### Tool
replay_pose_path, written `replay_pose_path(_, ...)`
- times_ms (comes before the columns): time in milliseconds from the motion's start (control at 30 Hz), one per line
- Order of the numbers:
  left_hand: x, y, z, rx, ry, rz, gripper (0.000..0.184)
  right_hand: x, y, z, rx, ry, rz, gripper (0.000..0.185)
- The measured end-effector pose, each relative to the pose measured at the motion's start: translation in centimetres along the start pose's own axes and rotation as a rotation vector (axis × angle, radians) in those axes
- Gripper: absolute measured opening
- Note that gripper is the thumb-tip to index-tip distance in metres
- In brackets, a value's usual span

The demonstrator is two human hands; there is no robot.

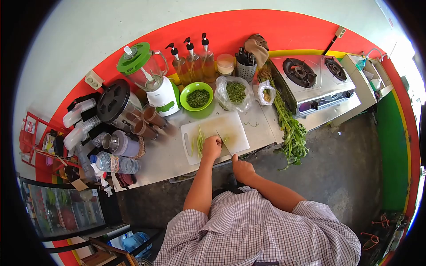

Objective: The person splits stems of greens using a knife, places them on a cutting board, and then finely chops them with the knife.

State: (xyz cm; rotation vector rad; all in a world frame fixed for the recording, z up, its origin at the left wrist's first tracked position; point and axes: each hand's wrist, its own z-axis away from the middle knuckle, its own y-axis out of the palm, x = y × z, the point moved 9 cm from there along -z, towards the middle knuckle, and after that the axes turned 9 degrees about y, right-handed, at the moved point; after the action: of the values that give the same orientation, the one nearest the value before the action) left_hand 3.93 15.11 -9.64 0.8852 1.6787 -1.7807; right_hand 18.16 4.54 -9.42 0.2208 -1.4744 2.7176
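Note:
My left hand point(212, 146) is closed on green stalks point(200, 141) that lie on the white cutting board point(191, 127). In my right hand point(242, 168), just past the board's front edge, is a knife point(224, 143); its blade points up and left over the board, close to my left fingers. Small cut green bits lie by the blade. Behind the board, a green bowl point(207, 109) holds chopped greens, and beside it a clear plastic bag point(220, 98) holds more chopped greens.
A blender point(163, 98), pump bottles point(194, 64) and a utensil holder point(246, 72) line the back. Leafy stalks point(293, 137) hang over the counter edge, left of a gas stove point(315, 82). Cups point(144, 128) and a water bottle point(116, 163) stand or lie at the left.

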Motion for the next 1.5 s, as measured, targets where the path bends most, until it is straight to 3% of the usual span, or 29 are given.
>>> replay_pose_path(67, -0.7, -0.3, 1.0, -0.035, 0.006, -0.013, 0.010, 0.3, -0.7, -0.3, -0.037, -0.040, 0.023, 0.054)
replay_pose_path(167, -2.5, -1.2, 3.4, -0.222, 0.165, -0.086, 0.011, 0.3, -2.1, 0.3, 0.002, -0.052, -0.021, 0.059)
replay_pose_path(233, -3.4, -1.3, 5.1, -0.406, 0.409, -0.110, 0.011, 0.4, -1.9, 1.0, 0.012, -0.039, -0.052, 0.059)
replay_pose_path(267, -3.2, -1.0, 5.2, -0.394, 0.424, -0.104, 0.010, 0.3, -1.6, 1.4, 0.025, -0.026, -0.076, 0.059)
replay_pose_path(600, -2.5, -1.4, 5.1, -0.412, 0.323, -0.013, 0.012, 0.4, -1.6, 1.4, 0.067, -0.034, -0.025, 0.064)
replay_pose_path(867, -1.0, -1.5, 4.6, -0.371, 0.230, 0.128, 0.011, 0.6, -1.0, -0.2, -0.060, -0.103, 0.046, 0.058)
replay_pose_path(1100, -1.4, -1.7, 4.3, -0.368, 0.269, 0.097, 0.010, 0.3, -0.3, 0.6, 0.043, -0.038, -0.004, 0.061)
replay_pose_path(1267, -2.8, -1.7, 3.7, -0.236, 0.206, -0.187, 0.009, 0.7, -1.8, -0.9, -0.036, -0.110, 0.028, 0.061)
replay_pose_path(1500, -1.5, -1.4, 2.4, -0.197, 0.112, -0.064, 0.009, 0.3, -0.8, 0.4, 0.012, -0.031, 0.061, 0.059)
